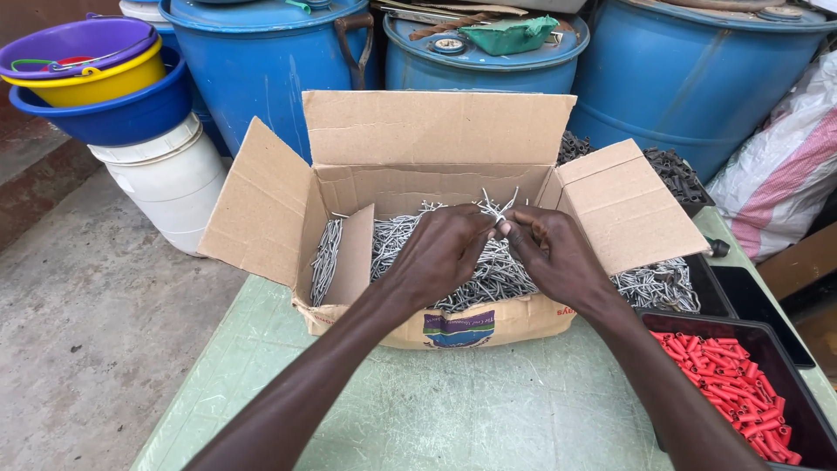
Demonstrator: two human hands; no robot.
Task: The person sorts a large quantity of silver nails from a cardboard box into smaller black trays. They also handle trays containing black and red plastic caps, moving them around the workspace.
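**A:** What's the setting on your feed, sweeping from nine o'clock across?

**B:** I see a bare concrete floor (87, 331) at nine o'clock. At about ten o'clock a stack of plastic basins (91, 74), purple in yellow in blue, sits on a white tub (170, 187). Three blue drums (270, 52) run along twelve o'clock; the middle one carries a folded green cloth (508, 35). At two o'clock a white-and-pink sack (785, 166) leans against the last drum. The work surface is a pale green table (436, 410), worn and scratched.

**A:** And on the table?

**B:** An open cardboard box (436, 131) stands at centre, flaps spread, filled with grey bent wire pieces (401, 235). At about four o'clock a black tray (806, 410) holds small red tubes (728, 384), and another dark tray beside the box has more grey wire.

**A:** The hands?

**B:** Both are over the box. My left hand (440, 253) is curled, fingertips pressed together on a small bunch of wire (497, 209) that sticks up at twelve o'clock from the knuckles. My right hand (558, 253) meets it from three o'clock, thumb and forefinger pinching the same bunch.

**A:** Where's the bunch against the heap?

**B:** Just above it, between the two sets of fingertips, near the box's rear wall.
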